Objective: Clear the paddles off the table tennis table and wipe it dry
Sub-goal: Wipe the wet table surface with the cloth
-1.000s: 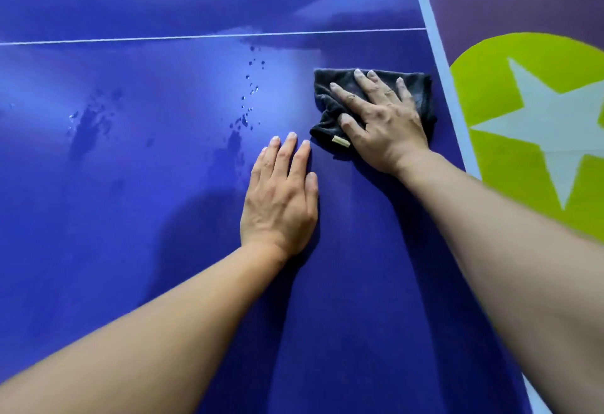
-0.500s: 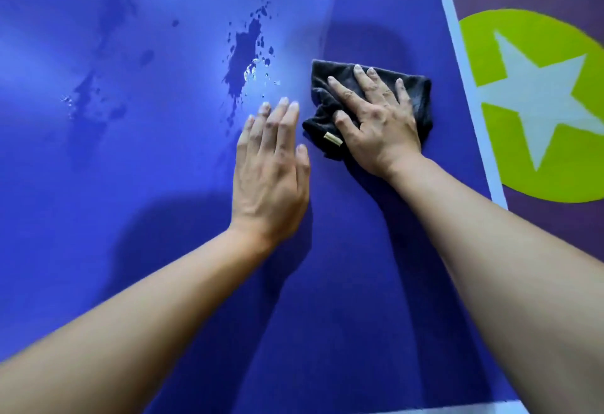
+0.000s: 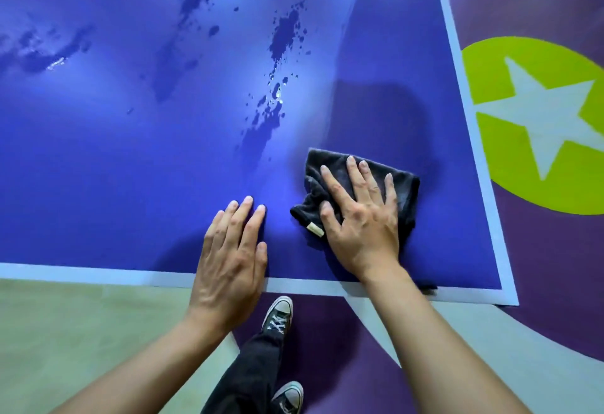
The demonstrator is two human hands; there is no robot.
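Note:
The blue table tennis table [image 3: 130, 184] fills most of the view, with its white near edge line crossing below my hands. My right hand [image 3: 359, 217] presses flat on a dark grey cloth [image 3: 405, 184] near the table's near right corner. My left hand [image 3: 232, 250] lies flat on the bare blue surface beside it, fingers together, holding nothing. Water splashes [image 3: 277, 44] and droplets [image 3: 268, 109] lie beyond the cloth, and more wet patches [image 3: 42, 50] sit at the far left. No paddles are in view.
The table's white right edge [image 3: 474, 138] borders a purple floor with a lime circle and white star [image 3: 539, 112]. Below the near edge I see my dark trouser leg and sneakers [image 3: 277, 315] on a pale and purple floor.
Both hands and the cloth have slid back toward the near edge of the table. The near edge, floor and my feet have come into view; the water splashes now lie farther beyond the cloth.

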